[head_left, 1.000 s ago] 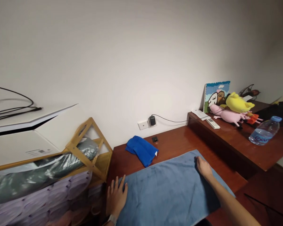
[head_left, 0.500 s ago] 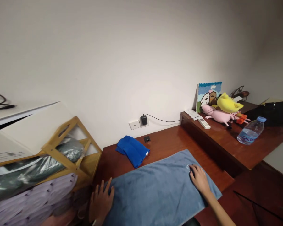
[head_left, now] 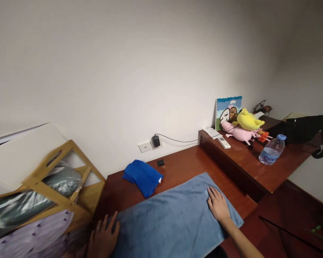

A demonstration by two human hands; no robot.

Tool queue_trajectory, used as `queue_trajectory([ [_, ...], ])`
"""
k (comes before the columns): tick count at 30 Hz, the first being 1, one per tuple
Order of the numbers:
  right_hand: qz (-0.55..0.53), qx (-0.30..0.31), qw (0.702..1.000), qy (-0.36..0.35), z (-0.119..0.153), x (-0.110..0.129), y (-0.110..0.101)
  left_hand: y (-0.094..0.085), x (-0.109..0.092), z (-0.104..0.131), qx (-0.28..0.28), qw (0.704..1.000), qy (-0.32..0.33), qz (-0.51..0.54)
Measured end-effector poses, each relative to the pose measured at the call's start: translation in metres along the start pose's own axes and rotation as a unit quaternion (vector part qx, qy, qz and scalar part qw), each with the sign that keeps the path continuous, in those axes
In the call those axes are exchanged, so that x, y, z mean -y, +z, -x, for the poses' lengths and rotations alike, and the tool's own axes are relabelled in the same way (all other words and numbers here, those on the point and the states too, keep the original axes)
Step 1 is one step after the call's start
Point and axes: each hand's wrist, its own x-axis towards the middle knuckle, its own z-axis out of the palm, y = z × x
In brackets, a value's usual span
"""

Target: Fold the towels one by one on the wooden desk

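A grey-blue towel [head_left: 161, 218] lies spread flat over the front of the reddish-brown wooden desk. My left hand [head_left: 103, 234] rests at the towel's left edge, palm down, fingers spread. On the towel's right part, beside small pale lettering, my right hand [head_left: 218, 204] lies flat with its fingers stretched out. Neither hand grips anything. Behind the towel a bright blue folded cloth [head_left: 143, 177] with a small white tag sits on the desk, apart from both hands.
At left stands a wooden rack [head_left: 70, 172] with plastic-wrapped dark goods. A black plug [head_left: 156, 141] sits in the wall socket, its cable running right. The raised right section carries a water bottle [head_left: 273, 150], a remote [head_left: 224, 143], plush toys [head_left: 240, 132] and a dog picture [head_left: 228, 111].
The view has turned slightly right, so things appear shifted left. My right hand's fingers now lie flatter and straighter on the towel. My left hand stays at the towel's left edge.
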Motion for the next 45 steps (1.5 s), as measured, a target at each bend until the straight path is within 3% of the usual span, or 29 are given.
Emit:
queue_trajectory([
  [7,-0.003,-0.002,1.0,-0.006,0.001,-0.008,0.003,-0.026,-0.021,0.011,-0.006,0.999,-0.046,0.016],
  [15,0.015,-0.012,1.0,-0.013,0.002,-0.015,0.013,-0.029,-0.023,0.014,0.006,0.996,-0.069,0.06],
  [23,0.017,0.014,1.0,-0.004,0.003,-0.011,0.004,-0.039,-0.026,0.015,0.005,0.994,-0.069,0.083],
  [38,0.012,0.018,1.0,0.007,0.001,-0.011,0.004,-0.027,-0.025,0.013,0.0,0.996,-0.059,0.062],
  [45,0.062,0.053,0.996,0.029,0.0,-0.012,0.009,-0.024,-0.026,0.012,-0.006,0.996,-0.064,0.062],
])
